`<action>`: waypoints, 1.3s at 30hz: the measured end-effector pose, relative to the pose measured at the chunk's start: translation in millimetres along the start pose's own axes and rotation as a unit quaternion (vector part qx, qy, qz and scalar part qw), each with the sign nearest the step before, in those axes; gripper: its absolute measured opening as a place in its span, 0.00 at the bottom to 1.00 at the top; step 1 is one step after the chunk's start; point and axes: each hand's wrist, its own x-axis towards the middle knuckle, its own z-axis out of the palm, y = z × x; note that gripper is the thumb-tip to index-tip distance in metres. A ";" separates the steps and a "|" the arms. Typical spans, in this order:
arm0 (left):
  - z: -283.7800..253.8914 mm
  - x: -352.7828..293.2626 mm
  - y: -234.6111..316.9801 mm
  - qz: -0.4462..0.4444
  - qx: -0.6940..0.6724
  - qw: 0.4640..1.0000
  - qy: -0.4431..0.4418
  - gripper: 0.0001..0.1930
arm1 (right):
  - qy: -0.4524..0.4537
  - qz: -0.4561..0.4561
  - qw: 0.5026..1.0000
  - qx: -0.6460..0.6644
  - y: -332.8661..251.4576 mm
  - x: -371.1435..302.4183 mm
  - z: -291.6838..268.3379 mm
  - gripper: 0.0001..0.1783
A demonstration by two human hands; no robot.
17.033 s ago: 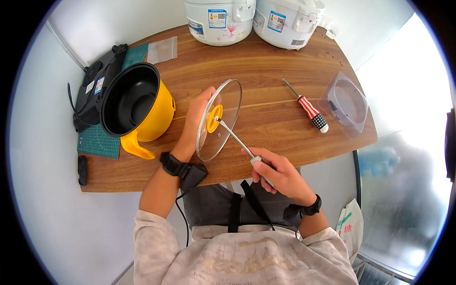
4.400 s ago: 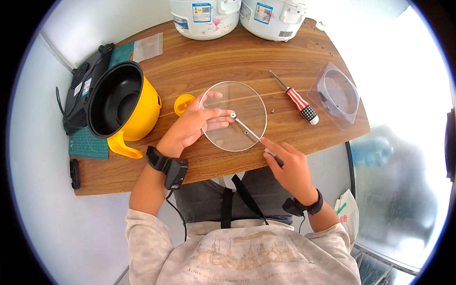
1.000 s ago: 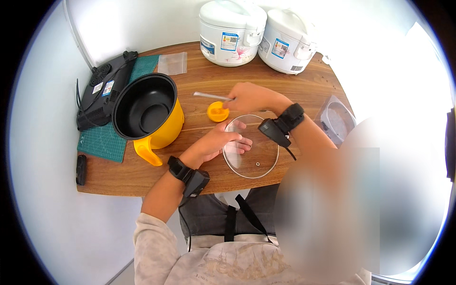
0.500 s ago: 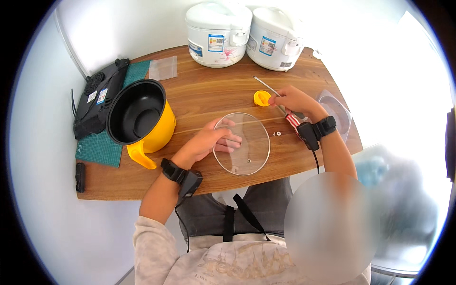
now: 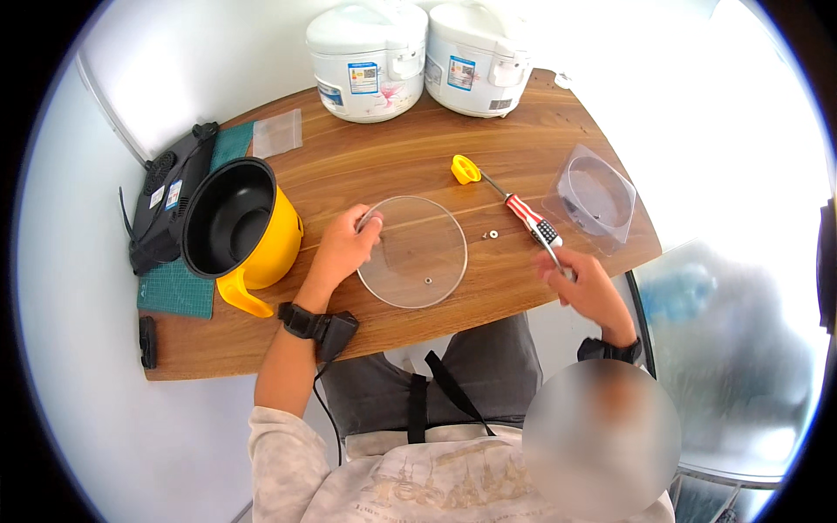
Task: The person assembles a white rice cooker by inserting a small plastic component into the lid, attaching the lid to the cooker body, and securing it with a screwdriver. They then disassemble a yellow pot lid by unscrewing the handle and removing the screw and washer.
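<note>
A round clear glass lid with a thin rim lies over the wooden table, tilt hard to judge. My left hand grips its left edge, thumb and fingers closed around the rim. My right hand, near the table's right front edge, is closed on a slim grey metal tool whose kind I cannot make out. Just beyond it lies a screwdriver with a striped handle, its shaft reaching a yellow knob. A small washer with a tiny screw beside it sits between lid and screwdriver.
A yellow pot with black inside stands left, beside a black appliance base on a green cutting mat. Two white rice cookers stand at the back. On the right rests a clear plastic tray; back left, a plastic bag.
My right hand has drawn back toward me from beside the yellow knob, leaving the screwdriver on the table. My left fingers no longer spread beneath the lid but grip its rim.
</note>
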 end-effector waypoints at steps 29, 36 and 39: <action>-46.5 -99.7 71.1 0.295 0.377 0.841 0.253 0.12 | -0.097 0.059 0.972 0.208 35.6 -83.9 43.4 0.15; -87.3 -100.4 56.8 0.034 0.548 0.796 0.257 0.18 | -0.118 0.015 0.980 0.162 30.2 -75.4 56.5 0.17; -97.0 -97.5 46.9 0.039 0.589 0.771 0.240 0.21 | -0.131 -0.022 0.981 0.142 33.4 -76.0 58.5 0.18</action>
